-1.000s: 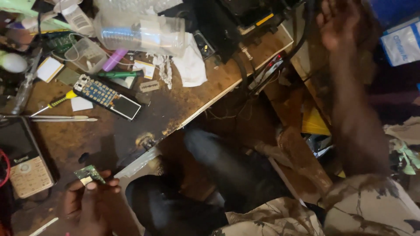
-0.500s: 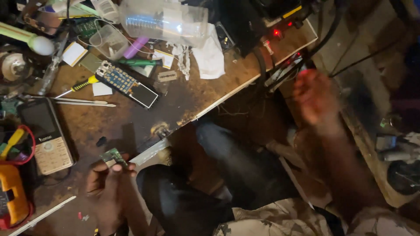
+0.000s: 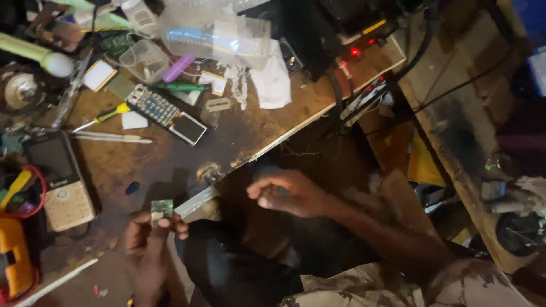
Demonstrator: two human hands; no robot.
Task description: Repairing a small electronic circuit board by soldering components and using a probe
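Observation:
My left hand [image 3: 149, 244] is at the near edge of the wooden workbench [image 3: 239, 131] and pinches a small green circuit board [image 3: 161, 208] between thumb and fingers. My right hand [image 3: 287, 193] hovers in front of the bench edge, a little right of the board, blurred, fingers curled; whether it holds anything small I cannot tell. A dismantled keypad phone [image 3: 165, 113] lies on the bench above my left hand. A beige keypad phone [image 3: 60, 179] lies at the left.
A yellow-handled screwdriver [image 3: 105, 116], tweezers [image 3: 108, 136], a white cloth [image 3: 272, 82], clear plastic containers [image 3: 216, 34] and a dark device with red lights [image 3: 352, 34] crowd the bench. A yellow tool [image 3: 14, 256] sits at the far left. Cables hang at the right.
My right hand has come down from the upper right, past the bench's corner, to just right of the board. My left hand stays on the board.

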